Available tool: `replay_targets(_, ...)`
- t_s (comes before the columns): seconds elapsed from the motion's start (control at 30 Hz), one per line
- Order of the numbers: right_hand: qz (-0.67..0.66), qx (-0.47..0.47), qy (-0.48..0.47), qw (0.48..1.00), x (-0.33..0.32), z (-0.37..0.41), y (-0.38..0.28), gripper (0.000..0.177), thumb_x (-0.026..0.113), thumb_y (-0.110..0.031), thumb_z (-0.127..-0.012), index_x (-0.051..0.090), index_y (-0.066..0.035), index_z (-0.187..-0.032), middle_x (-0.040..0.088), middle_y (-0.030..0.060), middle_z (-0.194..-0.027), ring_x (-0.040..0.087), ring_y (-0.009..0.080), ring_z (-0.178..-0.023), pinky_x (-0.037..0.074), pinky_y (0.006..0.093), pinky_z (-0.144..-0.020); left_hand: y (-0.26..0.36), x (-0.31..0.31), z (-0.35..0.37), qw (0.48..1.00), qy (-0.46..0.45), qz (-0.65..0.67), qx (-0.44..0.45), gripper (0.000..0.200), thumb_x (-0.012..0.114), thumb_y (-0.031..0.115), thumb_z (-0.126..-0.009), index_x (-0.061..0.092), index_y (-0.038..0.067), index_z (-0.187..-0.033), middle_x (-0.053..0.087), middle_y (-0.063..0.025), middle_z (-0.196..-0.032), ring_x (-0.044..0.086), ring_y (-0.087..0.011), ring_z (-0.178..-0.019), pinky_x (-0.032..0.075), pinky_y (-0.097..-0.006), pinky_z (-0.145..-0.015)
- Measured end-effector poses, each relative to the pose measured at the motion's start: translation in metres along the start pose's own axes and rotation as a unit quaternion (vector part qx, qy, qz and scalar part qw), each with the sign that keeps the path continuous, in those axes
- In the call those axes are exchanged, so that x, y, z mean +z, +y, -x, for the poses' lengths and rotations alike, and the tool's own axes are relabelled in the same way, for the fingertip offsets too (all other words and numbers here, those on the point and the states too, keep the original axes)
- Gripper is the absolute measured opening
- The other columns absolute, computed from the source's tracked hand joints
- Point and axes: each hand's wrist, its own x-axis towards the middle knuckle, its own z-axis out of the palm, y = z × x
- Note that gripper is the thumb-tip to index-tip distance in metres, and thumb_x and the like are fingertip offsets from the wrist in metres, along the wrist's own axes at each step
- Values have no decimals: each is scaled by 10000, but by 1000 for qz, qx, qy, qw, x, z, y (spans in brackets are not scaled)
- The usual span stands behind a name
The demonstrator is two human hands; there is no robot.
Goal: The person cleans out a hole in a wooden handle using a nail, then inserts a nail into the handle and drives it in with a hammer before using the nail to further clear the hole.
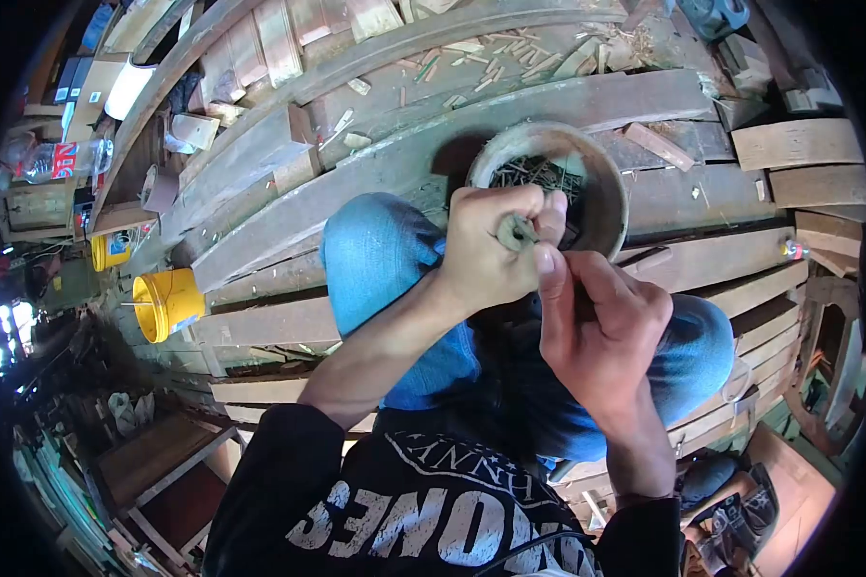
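Observation:
My left hand (496, 236) is closed in a fist around a small grey-green roll (518, 232), whose hollow-looking end shows between the fingers. My right hand (606, 332) meets it from the right, thumb and forefinger pinched together at the left hand's fingers. What the right fingertips grip, if anything, is too hidden to name. Just beyond both hands stands a round pale tub (614, 188), partly covered by them. Inside it lie many thin dark pieces (534, 173) that look like nails. My knees in blue jeans (380, 250) are bent on either side.
Long wooden planks (269, 332) form the surface around me, with gaps between them. Wood scraps (496, 69) lie scattered at the far side. A yellow bucket (166, 303) and a plastic bottle (63, 161) are at the left. Stacked curved boards (799, 144) stand at the right.

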Motion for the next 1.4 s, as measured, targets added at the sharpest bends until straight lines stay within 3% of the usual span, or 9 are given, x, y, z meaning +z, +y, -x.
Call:
replay_targets(0.1, 15, -13, -28, 999, -10, -5, -2, 171, 709, -46, -835, 596, -23, -709, 535, 119, -542, 530, 284, -420, 386, 354, -406, -4, 0, -3, 996, 2, -37, 79, 470, 681, 140, -873, 345, 43, -559, 294, -28, -491, 281, -154, -428, 241, -329, -412)
replay_targets(0.2, 10, -14, -39, 999, -13, -5, -1, 166, 713, -43, -830, 594, -26, -715, 542, 112, -551, 534, 285, -424, 383, 361, -406, -2, 0, -4, 999, 13, -26, 20, 464, 689, 109, -859, 343, 47, -556, 299, -30, -489, 288, -155, -424, 243, -326, -412)
replay_targets(0.77, 125, -109, -115, 979, -25, -14, 2, 228, 723, -97, -817, 549, -55, -677, 527, 69, -550, 533, 273, -416, 410, 374, -392, -13, -8, 1, 984, -165, 39, 50, 413, 665, 56, -805, 344, 47, -545, 295, -76, -490, 307, -224, -393, 241, -352, -400)
replay_targets(0.93, 60, -45, -66, 995, -4, -3, 4, 198, 699, -71, -831, 560, -50, -692, 544, 90, -564, 532, 296, -422, 405, 383, -399, -9, -11, -5, 993, -104, -1, 50, 388, 647, 53, -819, 358, 45, -560, 275, -75, -496, 277, -243, -410, 251, -361, -412)
replay_targets(1.13, 26, 11, 20, 999, 15, 3, -7, 181, 681, -58, -857, 576, -46, -709, 523, 102, -543, 523, 271, -407, 381, 363, -399, -16, -6, 2, 996, 23, -61, 65, 433, 649, 85, -873, 339, 40, -574, 308, -19, -519, 286, -93, -458, 258, -299, -416)
replay_targets(1.2, 15, 33, 23, 999, 19, 2, -10, 191, 678, -62, -865, 576, -40, -704, 518, 105, -534, 522, 268, -403, 378, 357, -399, -17, -5, 6, 996, 72, -42, 19, 535, 687, 434, -829, 412, 33, -607, 407, -95, -543, 421, -236, -437, 387, -339, -434)
replay_targets(1.27, 5, 48, 31, 998, 21, -2, -9, 202, 675, -67, -873, 576, -34, -699, 513, 109, -524, 521, 264, -399, 375, 352, -399, -18, 0, 4, 994, 86, -53, 28, 495, 676, 352, -864, 402, 36, -600, 385, -52, -537, 384, -174, -456, 337, -315, -425)
replay_targets(1.33, -22, 47, 44, 998, 21, -5, -8, 275, 677, -73, -900, 561, 8, -664, 350, 61, -468, 295, 120, -414, 278, 279, -408, -16, 1, -1, 990, 115, -79, 39, 466, 655, 188, -933, 381, 42, -585, 342, 33, -524, 310, -51, -495, 238, -267, -408)
replay_targets(1.4, 5, 22, 13, 1000, 10, -12, -5, 273, 688, -85, -893, 566, 8, -667, 390, 76, -473, 316, 127, -410, 288, 288, -408, -12, -4, -3, 994, 87, -67, 29, 431, 667, 131, -909, 391, 33, -593, 356, 22, -536, 332, -55, -525, 269, -265, -442)
